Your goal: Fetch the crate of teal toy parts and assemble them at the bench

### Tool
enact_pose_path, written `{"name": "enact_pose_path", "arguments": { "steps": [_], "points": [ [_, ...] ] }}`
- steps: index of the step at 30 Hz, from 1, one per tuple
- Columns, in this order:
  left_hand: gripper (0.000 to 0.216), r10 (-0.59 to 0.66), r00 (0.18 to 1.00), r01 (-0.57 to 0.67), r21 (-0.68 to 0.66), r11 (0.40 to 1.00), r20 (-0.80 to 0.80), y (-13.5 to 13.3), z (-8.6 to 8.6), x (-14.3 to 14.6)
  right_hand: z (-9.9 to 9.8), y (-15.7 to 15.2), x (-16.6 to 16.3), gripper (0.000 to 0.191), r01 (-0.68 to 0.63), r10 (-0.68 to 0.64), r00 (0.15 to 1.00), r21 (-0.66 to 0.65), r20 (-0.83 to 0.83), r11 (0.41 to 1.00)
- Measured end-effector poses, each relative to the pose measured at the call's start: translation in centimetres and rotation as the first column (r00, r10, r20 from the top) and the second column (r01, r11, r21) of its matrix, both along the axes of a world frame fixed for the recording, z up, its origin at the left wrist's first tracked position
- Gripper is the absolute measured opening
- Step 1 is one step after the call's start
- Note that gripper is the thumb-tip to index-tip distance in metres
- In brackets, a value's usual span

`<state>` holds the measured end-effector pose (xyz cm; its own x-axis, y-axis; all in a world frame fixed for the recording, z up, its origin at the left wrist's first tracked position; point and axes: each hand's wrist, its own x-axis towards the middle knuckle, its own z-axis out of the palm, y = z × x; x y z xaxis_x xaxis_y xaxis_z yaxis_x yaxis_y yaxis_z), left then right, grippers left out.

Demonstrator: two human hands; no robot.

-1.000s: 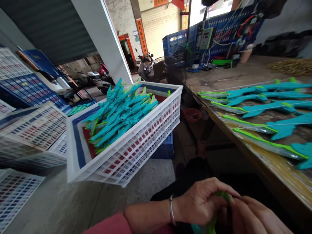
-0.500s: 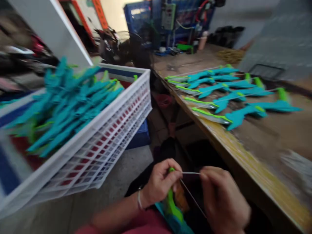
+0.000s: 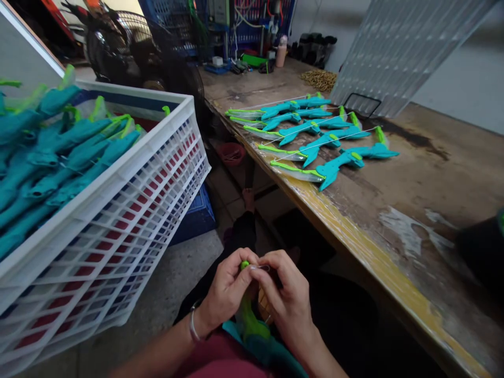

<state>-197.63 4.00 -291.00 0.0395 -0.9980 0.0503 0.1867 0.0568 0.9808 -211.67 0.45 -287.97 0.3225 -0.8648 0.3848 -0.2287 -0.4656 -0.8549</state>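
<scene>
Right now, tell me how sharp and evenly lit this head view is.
Head view: mostly sharp, the hands and the green toy piece readable; wide-angle bending curves the white crate and table edge; a dark blurred shape at the right edge; doorway area upper left darker than the table.

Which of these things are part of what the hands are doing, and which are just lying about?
In hand:
left hand
right hand
green-and-teal toy piece
thin string

Lying about:
finished toys on the workbench
white crate of toys
fan
pink bottle
</scene>
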Motion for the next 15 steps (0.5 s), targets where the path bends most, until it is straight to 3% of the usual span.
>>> {"name": "enact_pose_path", "arguments": {
  "steps": [2, 4, 6, 7, 11, 15],
  "points": [
    [0.019, -0.059, 0.995, 0.06, 0.005, 0.998, -0.075, -0.1, -0.3, 0.2, -0.3, -0.2, 0.2, 0.019, -0.058, 0.016, 0.989, 0.287, 0.147, 0.956],
    [0.019, -0.117, 0.983, 0.116, -0.017, 0.993, -0.142, -0.2, -0.7, 0.3, -0.4, -0.4, 0.3, 0.03, -0.224, 0.019, 0.934, 0.545, 0.356, 0.808],
    [0.018, -0.157, 0.968, 0.151, -0.044, 0.988, -0.198, -0.3, -1.1, 0.4, -0.6, -0.6, 0.4, 0.037, -0.365, -0.006, 0.87, 0.653, 0.492, 0.663],
    [0.019, -0.173, 0.958, 0.166, -0.051, 0.985, -0.227, -0.3, -1.4, 0.3, -0.6, -0.7, 0.4, 0.039, -0.392, -0.021, 0.855, 0.672, 0.518, 0.628],
    [0.019, -0.178, 0.933, 0.184, -0.011, 0.983, -0.314, -0.4, -1.9, 0.0, -1.1, -0.9, 0.4, 0.041, -0.38, -0.062, 0.848, 0.685, 0.527, 0.621],
    [0.021, -0.123, 0.953, 0.14, 0.043, 0.989, -0.276, -0.4, -2.0, -0.5, -1.5, -0.7, 0.2, 0.037, -0.362, -0.064, 0.849, 0.666, 0.524, 0.652]
  ]
}}
